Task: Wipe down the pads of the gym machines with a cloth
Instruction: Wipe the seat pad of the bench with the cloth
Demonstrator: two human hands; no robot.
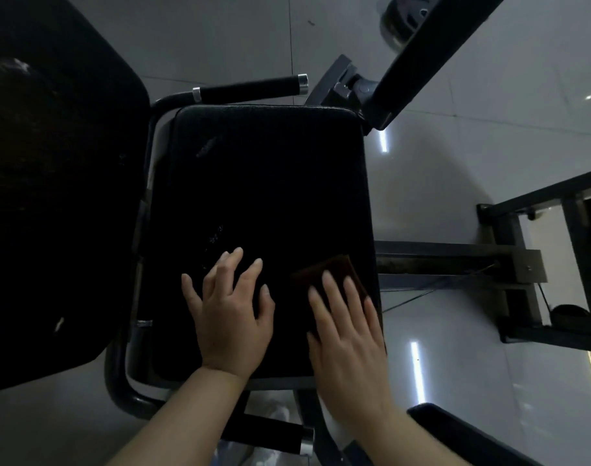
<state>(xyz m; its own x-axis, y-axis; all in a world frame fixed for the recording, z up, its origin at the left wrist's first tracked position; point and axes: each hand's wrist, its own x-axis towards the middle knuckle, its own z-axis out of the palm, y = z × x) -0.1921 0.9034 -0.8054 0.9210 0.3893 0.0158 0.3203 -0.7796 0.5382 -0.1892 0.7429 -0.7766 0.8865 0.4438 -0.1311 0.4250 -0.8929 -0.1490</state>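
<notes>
Pressing folded brown cloth (331,274) flat onto black padded seat (263,183): right hand (349,334) fingers straight; left hand (230,317) fingers splayed.

Both hands lie flat on the black seat pad (263,196) of a gym machine. The left hand (231,317) rests bare on the pad, fingers spread; the right hand (347,334) presses a dark brown cloth (324,269) near the pad's right edge — straight fingers on top of it. A larger black back pad (51,196) stands to the left, a grip handle (250,87) beyond the seat, over glossy floor tiles (489,129).
</notes>
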